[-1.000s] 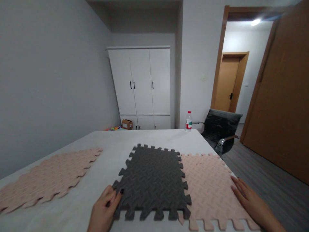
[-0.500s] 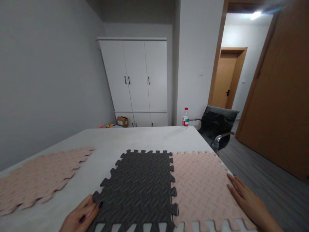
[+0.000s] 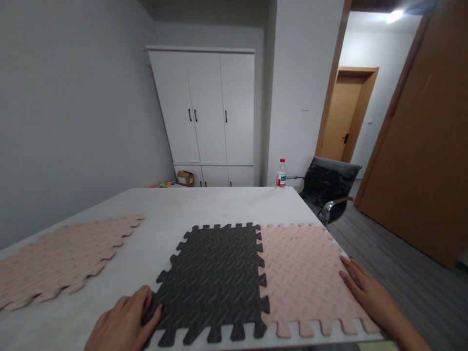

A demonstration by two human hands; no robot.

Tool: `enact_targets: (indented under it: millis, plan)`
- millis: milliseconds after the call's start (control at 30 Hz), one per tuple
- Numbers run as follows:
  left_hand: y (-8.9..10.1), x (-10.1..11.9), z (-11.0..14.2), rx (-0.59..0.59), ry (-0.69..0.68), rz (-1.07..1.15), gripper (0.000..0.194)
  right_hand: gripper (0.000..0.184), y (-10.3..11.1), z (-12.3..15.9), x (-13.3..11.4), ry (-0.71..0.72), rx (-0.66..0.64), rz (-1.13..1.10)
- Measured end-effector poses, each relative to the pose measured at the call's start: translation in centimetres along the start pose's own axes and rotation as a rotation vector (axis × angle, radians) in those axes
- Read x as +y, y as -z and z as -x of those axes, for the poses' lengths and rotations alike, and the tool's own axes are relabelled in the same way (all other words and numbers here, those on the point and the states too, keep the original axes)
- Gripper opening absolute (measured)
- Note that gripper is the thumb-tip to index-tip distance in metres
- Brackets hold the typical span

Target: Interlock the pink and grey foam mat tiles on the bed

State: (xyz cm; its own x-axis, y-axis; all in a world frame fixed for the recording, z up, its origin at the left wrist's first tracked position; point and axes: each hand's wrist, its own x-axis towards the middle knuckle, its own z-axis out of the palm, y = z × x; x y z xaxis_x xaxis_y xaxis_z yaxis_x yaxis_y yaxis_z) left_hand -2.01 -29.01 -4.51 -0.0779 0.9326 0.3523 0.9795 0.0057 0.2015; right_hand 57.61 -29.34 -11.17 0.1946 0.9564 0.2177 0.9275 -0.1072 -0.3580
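A dark grey foam floor tile (image 3: 215,278) with puzzle-cut edges lies in front of me on the white table (image 3: 175,207). On its right, a pink foam floor tile (image 3: 300,273) meets it along a toothed seam, which looks joined. My left hand (image 3: 126,319) grips the grey tile's near left edge, thumb towards me and fingers bent at the border. My right hand (image 3: 365,287) rests with its fingers stretched out on the pink tile's right border. A second pink foam tile (image 3: 73,253) lies apart at the left.
A water bottle (image 3: 281,174) with a red cap stands at the far right table corner. Beyond that corner is a black chair (image 3: 329,185). A white wardrobe (image 3: 212,107) and a cardboard box (image 3: 185,178) are at the back. A yellowish object (image 3: 378,345) shows below the near right edge.
My left hand has shifted its hold on the grey tile's left edge, its fingers now higher and the thumb nearer me. My right hand stays put. The view has tilted slightly down.
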Motion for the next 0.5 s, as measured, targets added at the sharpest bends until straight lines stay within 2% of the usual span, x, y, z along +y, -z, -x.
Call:
enact_targets:
  millis: [100,167,200,267,333,433,500]
  plan:
    - [0.3,2.7,-0.6,0.012,-0.19,-0.056,0.029,0.059,0.7,-0.2,-0.2,-0.013,-0.031,0.093]
    - [0.1,5.8,-0.9,-0.002,-0.344,0.0,0.032,0.053,1.8,-1.2,-2.0,-0.025,0.003,0.224]
    - [-0.2,7.7,-1.0,-0.026,-0.417,0.028,0.034,0.051,2.4,-2.0,-3.6,-0.013,0.034,0.276]
    - [-0.9,11.9,-0.8,-0.106,-0.536,0.063,0.043,0.05,3.4,-4.1,-8.3,0.079,0.079,0.299]
    - [-1.9,15.8,-0.1,-0.221,-0.595,0.077,0.052,0.052,3.4,-6.5,-14.3,0.275,0.035,0.187]
    - [-3.3,19.6,1.0,-0.35,-0.583,0.095,0.055,0.052,0.7,-9.6,-22.4,0.518,-0.081,0.032]
    - [-3.8,20.5,1.5,-0.387,-0.557,0.123,0.055,0.054,-2.4,-10.8,-25.6,0.533,-0.152,0.013]
